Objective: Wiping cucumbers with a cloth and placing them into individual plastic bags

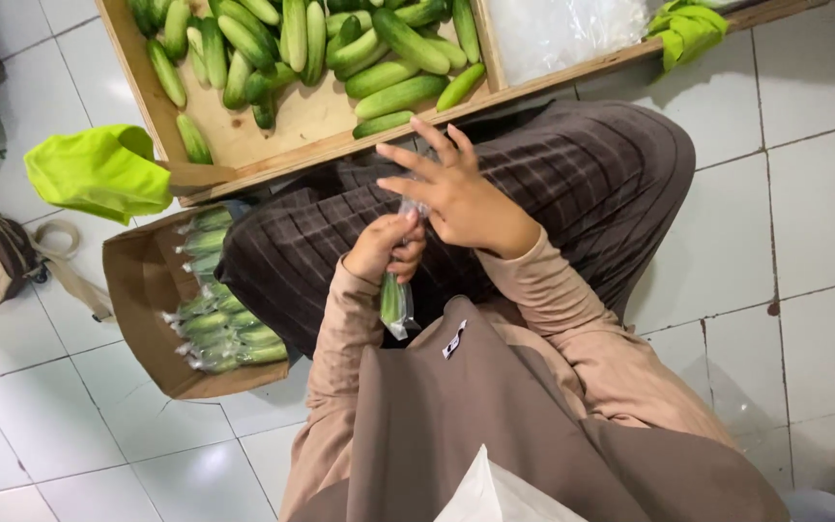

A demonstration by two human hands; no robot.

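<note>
Gripping a bagged cucumber [394,302] over the lap, the left hand [386,249] is clenched round the gathered neck of its clear plastic bag, the cucumber hanging below the fist. Right hand [451,193] sits just above, thumb and forefinger pinching the bag's top, other fingers fanned out loose. Ahead, a wooden tray [273,135] holds loose cucumbers [340,48]. Off to the left, a brown cardboard box [142,290] on the white tiled floor [70,425] holds more bagged cucumbers [219,324], a lime-green cloth [99,172] beside it
</note>
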